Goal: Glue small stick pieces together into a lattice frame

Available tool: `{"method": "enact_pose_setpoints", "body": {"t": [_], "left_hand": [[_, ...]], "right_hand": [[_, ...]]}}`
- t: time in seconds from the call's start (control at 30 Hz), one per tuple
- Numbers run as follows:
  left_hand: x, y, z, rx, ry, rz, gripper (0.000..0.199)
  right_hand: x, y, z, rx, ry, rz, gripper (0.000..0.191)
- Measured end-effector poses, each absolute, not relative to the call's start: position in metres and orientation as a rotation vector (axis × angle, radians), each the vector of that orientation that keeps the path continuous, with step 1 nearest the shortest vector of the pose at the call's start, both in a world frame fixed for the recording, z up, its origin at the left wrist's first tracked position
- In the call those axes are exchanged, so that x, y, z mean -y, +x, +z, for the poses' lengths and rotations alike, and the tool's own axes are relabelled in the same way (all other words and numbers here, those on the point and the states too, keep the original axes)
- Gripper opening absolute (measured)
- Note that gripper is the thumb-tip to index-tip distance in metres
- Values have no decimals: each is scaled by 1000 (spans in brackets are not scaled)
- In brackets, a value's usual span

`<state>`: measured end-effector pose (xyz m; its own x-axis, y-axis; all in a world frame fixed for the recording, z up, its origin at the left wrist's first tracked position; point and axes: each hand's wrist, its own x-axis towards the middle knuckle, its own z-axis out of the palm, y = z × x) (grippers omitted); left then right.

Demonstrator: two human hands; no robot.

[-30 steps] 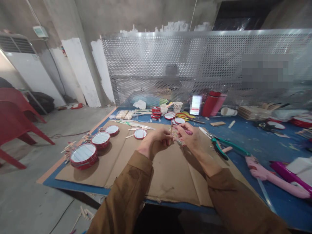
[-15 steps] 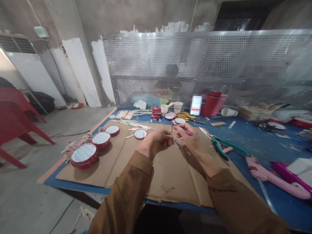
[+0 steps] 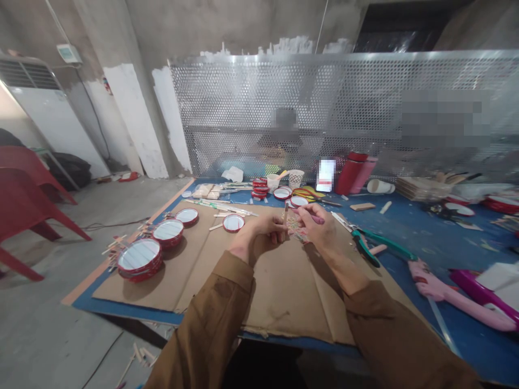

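My left hand [image 3: 271, 229] pinches a small wooden stick [image 3: 286, 214], which stands upright between the fingertips over the cardboard [image 3: 284, 292]. Just to its right, my right hand [image 3: 316, 226] is closed around a thin purple tool [image 3: 318, 220] whose tip points toward the stick. Small patterned pieces [image 3: 295, 227] lie on the cardboard between the two hands. Behind my left hand sits a round red-rimmed tin [image 3: 233, 222] with a pale top. Larger red tins [image 3: 140, 255] stand in a row at the left, with sticks beside them.
Green-handled pliers [image 3: 365, 247] and a pink glue gun [image 3: 441, 286] lie at the right. Along the back are a red bottle [image 3: 352, 174], a lit phone [image 3: 325, 175], paper cups [image 3: 295, 178] and stacked red tins [image 3: 260, 188]. A perforated metal panel [image 3: 243, 108] stands behind.
My right hand has shifted slightly, and the purple tool's tip now sits a little farther from the stick. My left hand and the stick look nearly unchanged.
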<state>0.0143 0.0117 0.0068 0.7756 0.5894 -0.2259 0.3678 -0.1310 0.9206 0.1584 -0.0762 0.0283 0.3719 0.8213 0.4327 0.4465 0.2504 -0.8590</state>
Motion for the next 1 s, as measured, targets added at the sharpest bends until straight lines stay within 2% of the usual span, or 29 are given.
{"method": "enact_pose_setpoints", "body": {"t": [0.63, 1.0], "left_hand": [[-12, 13, 8, -729, 1768, 202, 23], [-11, 14, 10, -743, 1759, 193, 22]], "right_hand": [[72, 158, 23, 1332, -1306, 444, 32], [76, 156, 28, 1354, -1330, 382, 26]]}}
